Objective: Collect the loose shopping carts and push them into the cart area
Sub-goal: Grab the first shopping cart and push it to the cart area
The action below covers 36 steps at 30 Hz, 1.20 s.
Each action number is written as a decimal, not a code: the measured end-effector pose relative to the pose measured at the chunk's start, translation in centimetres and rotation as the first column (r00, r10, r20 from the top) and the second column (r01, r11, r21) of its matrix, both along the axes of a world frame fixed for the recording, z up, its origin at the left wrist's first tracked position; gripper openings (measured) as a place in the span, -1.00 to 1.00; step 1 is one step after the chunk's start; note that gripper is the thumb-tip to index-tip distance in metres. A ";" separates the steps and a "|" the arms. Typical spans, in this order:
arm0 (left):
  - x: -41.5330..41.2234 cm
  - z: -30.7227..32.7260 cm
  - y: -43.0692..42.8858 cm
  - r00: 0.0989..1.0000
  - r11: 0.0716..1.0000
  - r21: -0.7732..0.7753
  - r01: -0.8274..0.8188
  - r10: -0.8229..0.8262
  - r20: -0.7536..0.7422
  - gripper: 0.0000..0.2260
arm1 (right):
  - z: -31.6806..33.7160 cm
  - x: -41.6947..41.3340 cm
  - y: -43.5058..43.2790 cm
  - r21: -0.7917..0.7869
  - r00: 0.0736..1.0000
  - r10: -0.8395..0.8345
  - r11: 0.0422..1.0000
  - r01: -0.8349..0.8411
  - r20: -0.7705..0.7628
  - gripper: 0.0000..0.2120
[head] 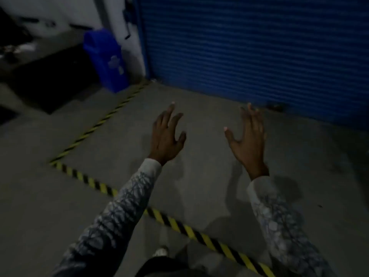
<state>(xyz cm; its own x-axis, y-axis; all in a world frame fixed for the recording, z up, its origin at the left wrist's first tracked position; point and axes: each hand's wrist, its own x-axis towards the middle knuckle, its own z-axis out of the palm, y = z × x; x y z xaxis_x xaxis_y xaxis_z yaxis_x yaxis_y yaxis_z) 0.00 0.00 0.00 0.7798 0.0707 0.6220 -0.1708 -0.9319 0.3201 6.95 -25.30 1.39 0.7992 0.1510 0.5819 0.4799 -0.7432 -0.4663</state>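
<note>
Patterned sleeves [111,212] reach out from me; my left hand [166,136] and right hand [247,138] hang wide, fingers spread, holding nothing, above the concrete floor [209,176] inside yellow-black tape [175,222]. Blue shutter [259,47] stands ahead, blue bin [107,58] to its left. Where the carts are I cannot tell

Grey concrete floor [60,212] w/ yellow-black hazard tape [199,235]: two strips meeting at a corner, left. Blue bin [107,60] stands on floor, far left, just beyond tape.
</note>
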 end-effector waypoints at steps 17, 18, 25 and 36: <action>-35.7 -10.3 6.9 0.729 0.332 -0.650 -0.683 0.353 -0.586 -0.72 | -12.9 -22.7 23.0 0.088 0.355 0.748 0.480 -0.873 -0.561 -0.61; -37.0 -10.5 7.9 0.708 0.305 -0.644 -0.702 0.395 -0.585 -0.71 | -12.7 -23.3 24.7 0.084 0.338 0.759 0.456 -0.886 -0.556 -0.62; -44.1 -11.0 19.5 0.554 0.227 -0.552 -0.802 0.627 -0.547 -0.59 | -12.1 -28.7 39.5 0.098 0.221 0.802 0.327 -0.940 -0.554 -0.63; -55.3 -8.2 33.8 0.375 0.018 -0.582 -0.813 0.780 -0.500 -0.60 | -10.4 -38.6 61.1 0.142 -0.005 0.838 0.086 -0.986 -0.545 -0.66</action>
<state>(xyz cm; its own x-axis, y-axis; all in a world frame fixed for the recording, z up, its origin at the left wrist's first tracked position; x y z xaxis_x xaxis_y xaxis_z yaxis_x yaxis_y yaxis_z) -55.34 33.81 -8.23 -0.0420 0.9986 -0.0326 0.5512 0.0504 0.8329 -31.69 35.79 -9.00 -0.0564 0.9962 0.0662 0.6527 0.0870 -0.7526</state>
